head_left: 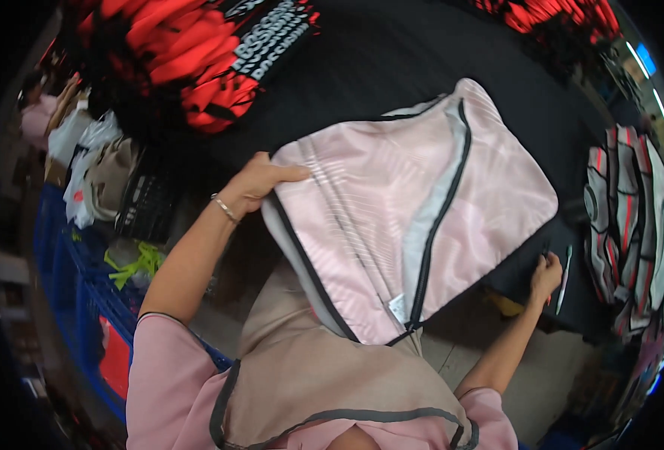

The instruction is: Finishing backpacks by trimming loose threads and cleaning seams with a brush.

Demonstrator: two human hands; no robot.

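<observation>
Black-covered worktable (392, 52) filling the upper middle, pink garment (414, 210) spread on it as landmark. Long axis of garment running from near-left corner by the body up to far-right corner, dark zipper line (440, 217) following roughly the same way. Left hand (260, 182) at garment's left edge, thumb and fingers pinched on the fabric there, bracelet on wrist. Right hand (546, 271) off garment's lower-right side, well apart from it, fingers curled on a small dark tool at table's edge (too small to tell which), white pen-like stick (564, 279) just beside. Left hand thus the nearer, already on the cloth. Red-and-black printed pieces (197, 52) beyond garment's far-left; striped red, white, grey stack (635, 217) to garment's right; blue crate (95, 300) left of it, below table lvl.
</observation>
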